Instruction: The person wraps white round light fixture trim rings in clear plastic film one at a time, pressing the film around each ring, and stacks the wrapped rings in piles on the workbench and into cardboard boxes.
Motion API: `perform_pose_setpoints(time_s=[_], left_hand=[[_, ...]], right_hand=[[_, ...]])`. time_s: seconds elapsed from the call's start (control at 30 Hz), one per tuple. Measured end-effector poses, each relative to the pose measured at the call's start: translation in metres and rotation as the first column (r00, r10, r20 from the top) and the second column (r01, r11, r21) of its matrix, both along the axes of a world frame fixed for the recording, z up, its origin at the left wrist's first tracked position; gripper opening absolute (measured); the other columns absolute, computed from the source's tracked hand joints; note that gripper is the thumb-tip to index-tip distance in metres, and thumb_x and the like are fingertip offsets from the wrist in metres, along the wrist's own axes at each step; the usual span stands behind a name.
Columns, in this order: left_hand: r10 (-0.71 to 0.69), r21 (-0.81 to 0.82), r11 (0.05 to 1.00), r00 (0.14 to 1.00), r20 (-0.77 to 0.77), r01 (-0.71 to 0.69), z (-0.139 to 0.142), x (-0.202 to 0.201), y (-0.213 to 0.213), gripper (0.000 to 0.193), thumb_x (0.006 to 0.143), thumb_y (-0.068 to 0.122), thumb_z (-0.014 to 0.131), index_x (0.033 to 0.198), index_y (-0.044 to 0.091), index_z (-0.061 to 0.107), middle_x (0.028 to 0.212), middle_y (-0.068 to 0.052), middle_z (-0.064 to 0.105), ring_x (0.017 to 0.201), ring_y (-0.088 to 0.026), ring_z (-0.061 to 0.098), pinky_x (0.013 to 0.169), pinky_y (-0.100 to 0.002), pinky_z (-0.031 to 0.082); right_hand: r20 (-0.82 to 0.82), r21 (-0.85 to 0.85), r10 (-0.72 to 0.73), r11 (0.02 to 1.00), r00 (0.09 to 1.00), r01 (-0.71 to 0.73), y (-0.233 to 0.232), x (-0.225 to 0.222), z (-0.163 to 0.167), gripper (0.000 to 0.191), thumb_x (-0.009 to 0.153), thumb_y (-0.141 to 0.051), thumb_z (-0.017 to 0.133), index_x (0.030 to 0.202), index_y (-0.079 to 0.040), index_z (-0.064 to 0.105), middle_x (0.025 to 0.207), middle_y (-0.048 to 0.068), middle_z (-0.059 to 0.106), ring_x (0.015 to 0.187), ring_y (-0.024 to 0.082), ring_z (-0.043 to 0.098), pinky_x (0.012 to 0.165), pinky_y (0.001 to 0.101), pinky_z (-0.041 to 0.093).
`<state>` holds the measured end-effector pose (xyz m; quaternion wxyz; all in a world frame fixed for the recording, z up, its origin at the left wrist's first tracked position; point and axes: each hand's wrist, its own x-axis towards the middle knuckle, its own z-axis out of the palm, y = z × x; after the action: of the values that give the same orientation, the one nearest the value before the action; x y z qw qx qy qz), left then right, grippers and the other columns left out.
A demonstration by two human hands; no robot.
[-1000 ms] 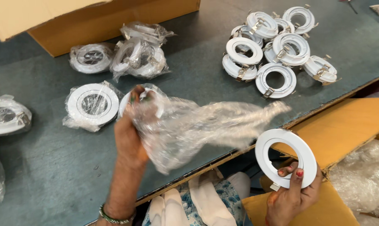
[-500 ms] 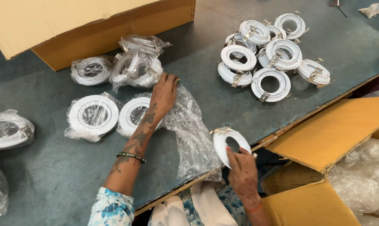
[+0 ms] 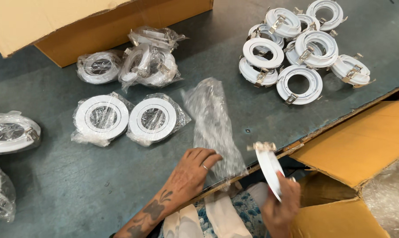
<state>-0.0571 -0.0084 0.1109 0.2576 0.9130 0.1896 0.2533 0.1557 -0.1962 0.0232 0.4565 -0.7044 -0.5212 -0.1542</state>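
Left hand (image 3: 194, 169) lies flat at the table (image 3: 54, 194) edge, fingers together on the lower end of an empty clear plastic bag (image 3: 212, 125). Right hand (image 3: 281, 205), partly cut off below, pinches a white ring fitting (image 3: 268, 166) seen edge-on past the table edge; its metal clip is probably up top. Bagged fittings (image 3: 153, 119) lie beyond.

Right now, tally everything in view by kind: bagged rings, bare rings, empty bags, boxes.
Bagged white rings: 7
Bare white rings: about 10, since the pile overlaps; one is in the right hand
Empty plastic bag: 1, touched by the left hand
Cardboard boxes: 2
Total: about 20
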Motion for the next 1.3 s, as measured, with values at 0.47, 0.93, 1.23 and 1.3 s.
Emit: perform_pose_setpoints(time_s=[0.47, 0.93, 1.23, 1.3], left_hand=[[-0.134, 0.33, 0.936, 0.991, 0.013, 0.123, 0.031, 0.017, 0.007, 0.035, 0.068, 0.003, 0.07, 0.103, -0.002, 0.072, 0.116, -0.01, 0.064, 0.102, -0.025, 0.06, 0.088, -0.04, 0.052], [-0.15, 0.212, 0.961, 0.98, -0.128, 0.175, 0.047, 0.008, -0.021, 0.081, 0.069, 0.009, 0.078, 0.145, -0.001, 0.052, 0.15, -0.009, 0.048, 0.087, -0.022, 0.059, 0.068, -0.031, 0.057], [-0.451, 0.17, 0.844, 0.845, -0.287, 0.508, 0.011, 0.011, -0.069, 0.062, 0.098, 0.02, 0.063, 0.153, 0.001, 0.042, 0.157, -0.021, 0.042, 0.088, -0.025, 0.06, 0.066, -0.035, 0.058], [-0.472, 0.131, 0.841, 0.83, -0.298, 0.525, 0.002, 0.022, -0.083, 0.061, 0.096, 0.017, 0.063, 0.152, 0.001, 0.045, 0.156, -0.02, 0.045, 0.09, -0.025, 0.062, 0.068, -0.035, 0.058]], right_hand=[[-0.664, 0.655, 0.067, 0.532, -0.745, -0.536, -0.001, -0.005, 0.022, 0.087, 0.094, -0.006, 0.062, 0.167, -0.007, 0.014, 0.074, 0.008, 0.056, 0.052, 0.012, 0.048, 0.048, 0.0271, 0.038], [-0.868, 0.491, 0.431, 0.819, -0.245, -0.298, 0.032, 0.003, -0.001, 0.058, 0.102, -0.007, 0.05, 0.155, -0.023, 0.033, 0.091, 0.011, 0.061, 0.055, 0.01, 0.052, 0.048, 0.025, 0.044], [-0.901, 0.419, 0.423, 0.906, -0.099, 0.053, 0.039, 0.025, 0.005, 0.037, 0.107, -0.016, 0.054, 0.138, 0.004, 0.054, 0.108, 0.011, 0.066, 0.086, 0.015, 0.067, 0.075, 0.0309, 0.059], [-0.933, 0.32, 0.296, 0.943, 0.207, 0.094, 0.043, 0.018, 0.008, 0.038, 0.106, -0.015, 0.054, 0.139, 0.004, 0.053, 0.112, 0.011, 0.066, 0.089, 0.015, 0.066, 0.077, 0.0308, 0.059]])
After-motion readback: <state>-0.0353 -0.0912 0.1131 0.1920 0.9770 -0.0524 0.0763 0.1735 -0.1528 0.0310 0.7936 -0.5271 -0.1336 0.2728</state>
